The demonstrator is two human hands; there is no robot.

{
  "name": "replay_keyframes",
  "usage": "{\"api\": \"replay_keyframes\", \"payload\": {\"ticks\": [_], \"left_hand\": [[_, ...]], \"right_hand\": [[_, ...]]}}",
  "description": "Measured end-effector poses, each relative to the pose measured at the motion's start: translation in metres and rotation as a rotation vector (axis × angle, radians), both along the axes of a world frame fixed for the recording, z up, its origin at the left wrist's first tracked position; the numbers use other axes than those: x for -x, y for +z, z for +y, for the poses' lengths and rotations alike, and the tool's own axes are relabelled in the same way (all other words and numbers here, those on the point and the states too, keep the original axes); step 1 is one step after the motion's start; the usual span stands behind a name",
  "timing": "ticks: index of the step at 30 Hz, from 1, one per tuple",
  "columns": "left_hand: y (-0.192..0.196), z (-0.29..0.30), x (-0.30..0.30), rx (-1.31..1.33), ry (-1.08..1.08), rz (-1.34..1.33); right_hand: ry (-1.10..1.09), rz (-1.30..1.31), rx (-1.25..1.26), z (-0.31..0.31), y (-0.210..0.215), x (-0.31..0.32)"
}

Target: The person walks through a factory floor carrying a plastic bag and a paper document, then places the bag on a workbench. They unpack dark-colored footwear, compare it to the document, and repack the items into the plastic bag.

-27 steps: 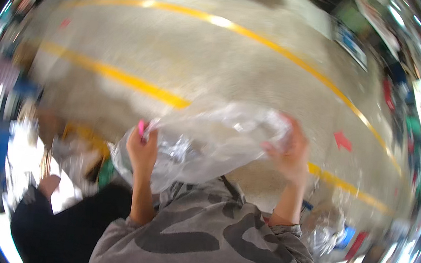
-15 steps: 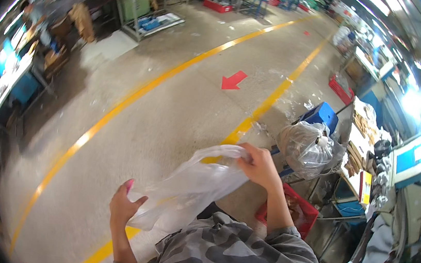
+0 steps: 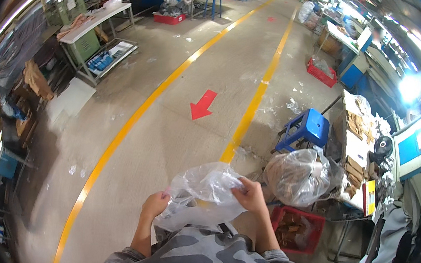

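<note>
A large clear plastic bag (image 3: pixel 204 185) is spread between my two hands in front of my body. My left hand (image 3: pixel 156 203) is closed on the bag's left edge. On the opposite edge, my right hand (image 3: pixel 250 194) pinches the film between thumb and fingers. The bag's upper part bulges loosely, and the floor and a yellow line show through it. Just right of my right hand stands a filled clear plastic sack (image 3: pixel 299 177) with brownish contents.
A blue stool (image 3: pixel 310 127) stands beyond the sack. A red crate (image 3: pixel 297 229) with brown pieces sits by my right side. At right is a worktable (image 3: pixel 350 147) with brown pieces and a small fan (image 3: pixel 383 146). Yellow lines and a red arrow (image 3: pixel 203 105) mark the floor.
My left hand, apart from the bag's edge before, has closed on it. My hands are nearer each other, and the bag has puffed up. The view has turned, showing more of the right.
</note>
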State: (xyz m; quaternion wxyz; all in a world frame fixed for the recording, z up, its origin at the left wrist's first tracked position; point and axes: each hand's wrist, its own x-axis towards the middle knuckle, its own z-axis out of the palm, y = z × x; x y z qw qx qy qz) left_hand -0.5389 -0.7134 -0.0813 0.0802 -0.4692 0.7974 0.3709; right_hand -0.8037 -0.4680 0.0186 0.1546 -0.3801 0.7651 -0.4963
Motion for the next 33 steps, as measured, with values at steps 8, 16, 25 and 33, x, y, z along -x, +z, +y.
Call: {"api": "replay_keyframes", "payload": {"ticks": [8, 16, 25, 33], "left_hand": [[-0.01, -0.221, 0.226, -0.476, 0.199, 0.348], [0.038, -0.404, 0.561, -1.03, -0.002, 0.667], [-0.07, -0.592, 0.923, -0.022, -0.385, 0.336], [-0.209, -0.705, 0.916, -0.7, 0.687, -0.02]], "right_hand": [[-0.055, 0.063, -0.223, -0.194, 0.008, 0.232], [0.281, -0.135, -1.09, -0.269, -0.083, 0.477], [-0.133, -0.629, -0.717, -0.31, -0.137, 0.836], [-0.034, -0.313, -0.666, -0.564, -0.12, 1.197]]}}
